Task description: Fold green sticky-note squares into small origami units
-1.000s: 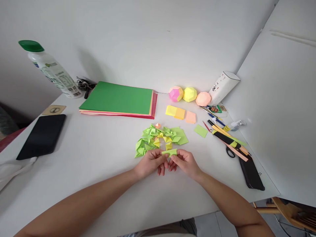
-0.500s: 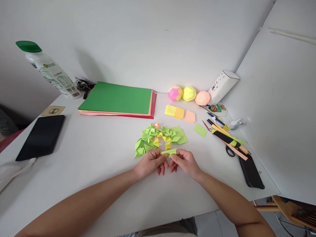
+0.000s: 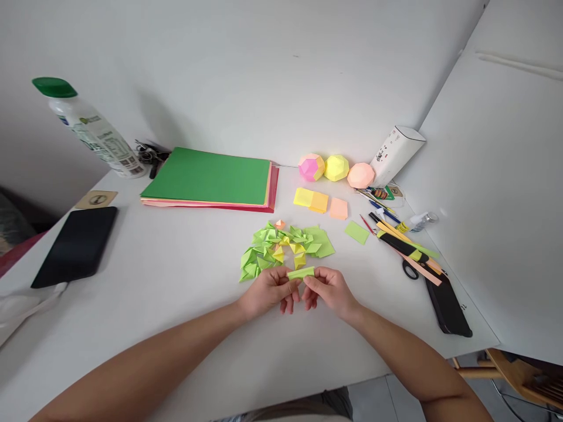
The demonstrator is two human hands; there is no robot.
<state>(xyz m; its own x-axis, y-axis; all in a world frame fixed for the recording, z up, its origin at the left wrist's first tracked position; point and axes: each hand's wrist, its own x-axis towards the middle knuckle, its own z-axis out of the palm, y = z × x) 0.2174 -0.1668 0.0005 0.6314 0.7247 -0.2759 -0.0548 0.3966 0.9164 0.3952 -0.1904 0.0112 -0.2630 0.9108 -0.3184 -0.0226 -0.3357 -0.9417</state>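
A small folded strip of green paper (image 3: 301,272) is pinched between both hands just above the white table (image 3: 176,275). My left hand (image 3: 268,291) grips its left end with closed fingers, and my right hand (image 3: 329,290) grips its right end the same way. Directly behind them lies a pile of folded green and yellow paper pieces (image 3: 284,247), with one small orange piece (image 3: 280,224) at its far edge.
Sheets of coloured paper (image 3: 211,179) are stacked at the back, beside a green-capped bottle (image 3: 90,130). A dark tablet (image 3: 74,246) lies left. Three paper balls (image 3: 336,168), sticky notes (image 3: 321,202), pens, scissors (image 3: 409,258) and a black case (image 3: 448,308) fill the right side.
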